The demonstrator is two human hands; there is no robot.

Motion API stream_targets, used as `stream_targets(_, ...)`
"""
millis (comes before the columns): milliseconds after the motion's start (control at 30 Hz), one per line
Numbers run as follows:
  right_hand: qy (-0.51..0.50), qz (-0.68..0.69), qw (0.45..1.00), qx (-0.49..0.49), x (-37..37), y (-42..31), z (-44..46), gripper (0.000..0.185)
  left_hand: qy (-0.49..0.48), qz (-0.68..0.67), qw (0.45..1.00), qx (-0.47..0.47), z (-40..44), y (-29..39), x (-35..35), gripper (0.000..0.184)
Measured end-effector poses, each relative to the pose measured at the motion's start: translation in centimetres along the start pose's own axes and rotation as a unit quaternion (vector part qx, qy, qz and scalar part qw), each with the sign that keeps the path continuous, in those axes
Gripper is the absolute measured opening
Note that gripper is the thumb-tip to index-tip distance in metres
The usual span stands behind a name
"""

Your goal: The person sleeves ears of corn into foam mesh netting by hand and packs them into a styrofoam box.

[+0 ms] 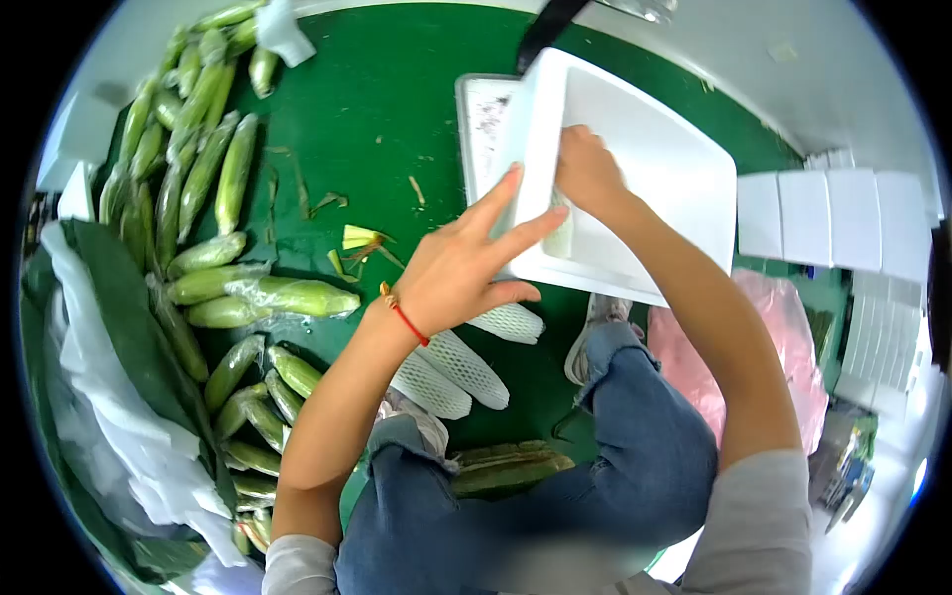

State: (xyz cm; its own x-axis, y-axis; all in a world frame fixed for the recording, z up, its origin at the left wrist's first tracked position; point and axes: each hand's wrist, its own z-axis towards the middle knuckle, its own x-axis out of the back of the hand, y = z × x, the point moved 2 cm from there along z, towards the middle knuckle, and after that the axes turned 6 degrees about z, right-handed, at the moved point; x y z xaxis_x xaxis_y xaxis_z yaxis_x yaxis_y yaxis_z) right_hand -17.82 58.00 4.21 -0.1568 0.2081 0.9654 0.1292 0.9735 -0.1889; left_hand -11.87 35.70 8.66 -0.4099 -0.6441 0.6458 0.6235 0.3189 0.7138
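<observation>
A white foam box stands tilted on the green floor, its open side towards me. My left hand, with a red string at the wrist, has its fingers spread against the box's left wall. Inside the box, by the same wall, is my right hand; its fingertips are hidden, and so is whatever they may hold. A piece in white foam net lies in the box just below it. Several more net-covered pieces lie on the floor under my left forearm.
Many green cobs in clear wrap lie at the left, beside a green and white sack. A white-rimmed tray is behind the box. White boxes and a pink bag are at the right. Husk scraps lie mid-floor.
</observation>
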Motion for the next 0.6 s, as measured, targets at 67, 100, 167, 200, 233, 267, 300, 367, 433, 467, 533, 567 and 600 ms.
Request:
stream_targets(67,0.180,0.146,0.949,0.215,5.1,-2.7,-4.9,0.020,0.078,-0.028,0.995,0.059,-3.8,-1.3,0.9,0.052)
stream_targets(100,0.155,0.177,0.932,0.276,8.2,-4.5,-8.5,0.017,0.103,-0.046,0.990,0.090,-6.2,-1.8,1.1,0.048)
stream_targets(167,-0.115,0.049,0.944,0.306,7.6,-6.0,-13.9,0.015,0.043,0.020,0.994,0.100,-11.7,-3.5,-0.3,0.032)
stream_targets(200,-0.324,-0.073,0.874,0.355,7.0,-7.1,-16.0,0.017,-0.021,0.041,0.994,0.098,-14.1,-3.9,-0.8,0.026)
stream_targets(233,-0.051,0.210,0.830,0.515,4.0,-5.4,-18.6,0.023,-0.084,0.062,0.989,0.100,-16.3,-4.1,-1.4,0.019)
stream_targets(267,-0.150,0.158,0.854,0.472,0.6,-5.3,-19.7,0.033,-0.085,0.055,0.990,0.100,-18.0,-4.1,-1.9,0.019)
stream_targets(300,-0.113,0.149,0.868,0.460,-3.5,-4.7,-19.7,0.042,-0.087,0.049,0.990,0.100,-19.0,-4.1,-2.2,0.019)
stream_targets(367,-0.041,0.007,0.936,0.350,-10.2,-4.1,-18.0,0.071,-0.043,0.058,0.989,0.130,-18.9,-3.1,-1.8,0.021)
stream_targets(433,-0.170,0.039,0.973,0.152,-17.1,-3.9,-16.4,0.083,0.003,0.071,0.986,0.150,-17.4,-2.2,-1.1,0.024)
stream_targets(467,-0.240,0.104,0.959,0.110,-16.2,-4.8,-15.9,0.086,0.027,0.081,0.984,0.155,-16.3,-1.8,-0.5,0.026)
stream_targets(533,-0.310,0.271,0.905,0.104,-13.0,-4.7,-16.7,0.090,0.081,0.069,0.980,0.169,-13.6,-0.9,0.9,0.032)
stream_targets(567,-0.353,0.284,0.871,0.190,-9.4,-5.0,-17.2,0.092,0.103,0.068,0.977,0.176,-12.2,-0.5,1.7,0.033)
stream_targets(600,-0.361,0.311,0.841,0.255,-5.0,-5.1,-17.7,0.091,0.125,0.052,0.973,0.187,-10.8,-0.1,2.3,0.033)
